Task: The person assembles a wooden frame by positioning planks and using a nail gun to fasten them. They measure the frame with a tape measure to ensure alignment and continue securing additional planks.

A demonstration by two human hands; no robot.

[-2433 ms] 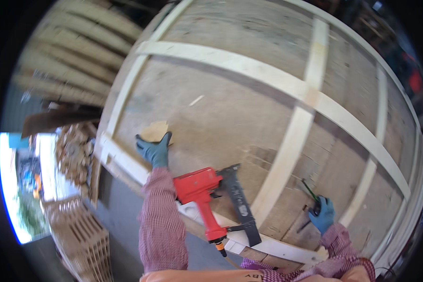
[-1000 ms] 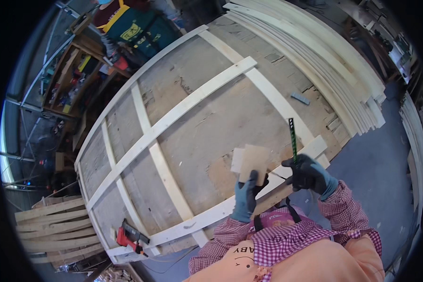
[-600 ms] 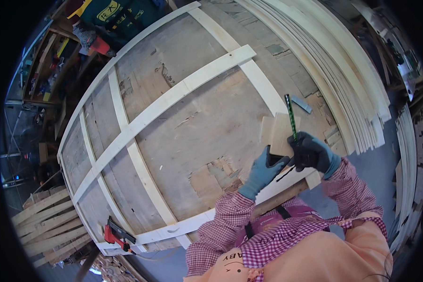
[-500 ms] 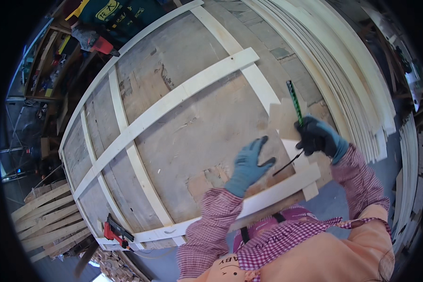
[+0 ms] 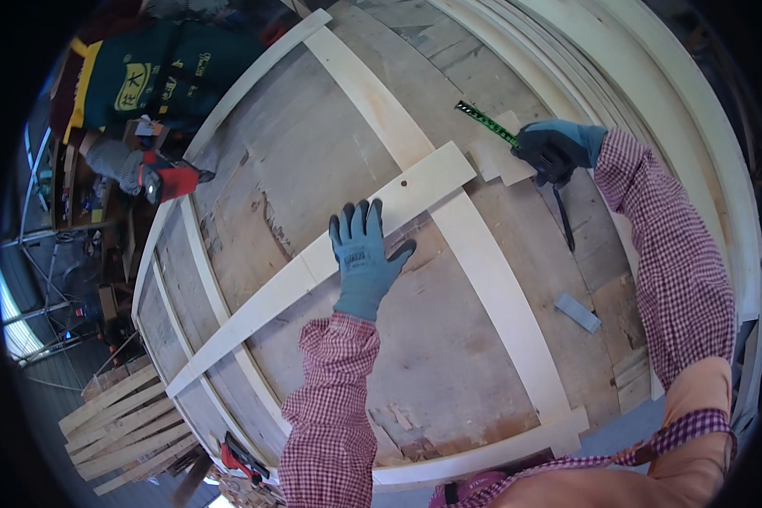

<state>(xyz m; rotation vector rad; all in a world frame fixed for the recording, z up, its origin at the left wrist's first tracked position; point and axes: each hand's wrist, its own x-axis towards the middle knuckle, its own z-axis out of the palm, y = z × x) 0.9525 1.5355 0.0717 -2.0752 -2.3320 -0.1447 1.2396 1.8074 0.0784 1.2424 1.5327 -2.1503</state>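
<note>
My left hand point(image 5: 366, 267), in a blue glove with dark fingertips, lies with fingers spread on the middle crosswise wooden slat point(image 5: 436, 179). That slat crosses a long pale slat point(image 5: 491, 275) near its right end, and a dark spot shows on it. Right of this end, my right hand point(image 5: 577, 142) is closed around a tape measure; its short green blade point(image 5: 488, 125) points to the upper left, and a black strap point(image 5: 565, 222) hangs below. The blade is apart from the slat end. Beneath the slats lies a worn wooden board point(image 5: 381, 339).
At the upper left a person in a dark green apron point(image 5: 102, 93) holds a red power tool point(image 5: 173, 179) by the frame's edge. Another red tool point(image 5: 244, 461) lies at the lower left corner. Long boards point(image 5: 694, 110) are stacked on the right; a small grey block point(image 5: 577, 312) lies nearby.
My left hand has moved up and left from the near slat onto the middle one. My right hand has carried the tape measure farther away. The other person's tool has come further into view.
</note>
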